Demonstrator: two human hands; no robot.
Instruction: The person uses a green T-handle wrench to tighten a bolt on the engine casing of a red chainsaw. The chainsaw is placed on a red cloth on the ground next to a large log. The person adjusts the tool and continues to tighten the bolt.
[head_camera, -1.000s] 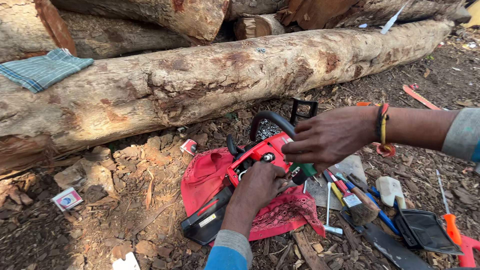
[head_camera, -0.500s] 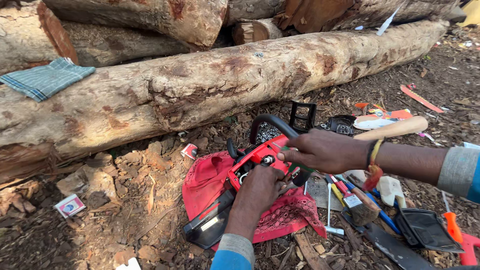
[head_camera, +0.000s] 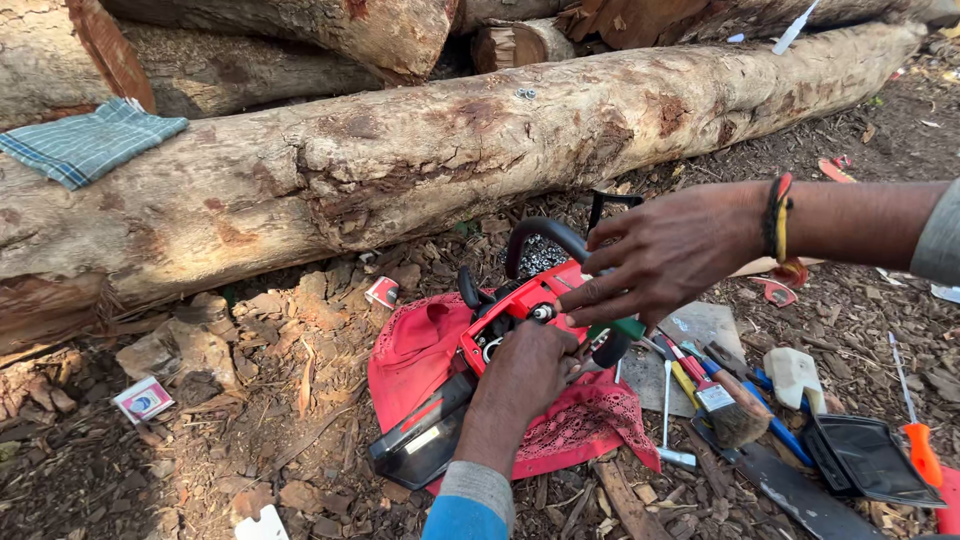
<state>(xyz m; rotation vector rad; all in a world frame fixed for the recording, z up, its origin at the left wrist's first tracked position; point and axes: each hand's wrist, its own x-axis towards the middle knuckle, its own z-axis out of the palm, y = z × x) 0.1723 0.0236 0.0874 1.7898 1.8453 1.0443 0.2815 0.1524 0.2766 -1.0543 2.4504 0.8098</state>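
While the red chainsaw body (head_camera: 520, 315) lies on a red cloth (head_camera: 420, 350) spread over the wood chips, seemingly to keep it off the dirt, the left hand (head_camera: 525, 370) presses down on its near side, fingers curled over the casing as if to steady it; how tightly it grips I cannot tell. Reaching in from the side, the right hand (head_camera: 665, 255) hovers over the saw with fingers loosely spread and tips angled down towards a small knob (head_camera: 543, 313) on top, holding nothing that I can see. Just beside the saw, within easy reach, lie a brush (head_camera: 730, 405), an orange-handled screwdriver (head_camera: 915, 440) and a black cover (head_camera: 865, 460). Behind it all runs a long log (head_camera: 400, 170), with a folded checked cloth (head_camera: 90, 140) laid on it
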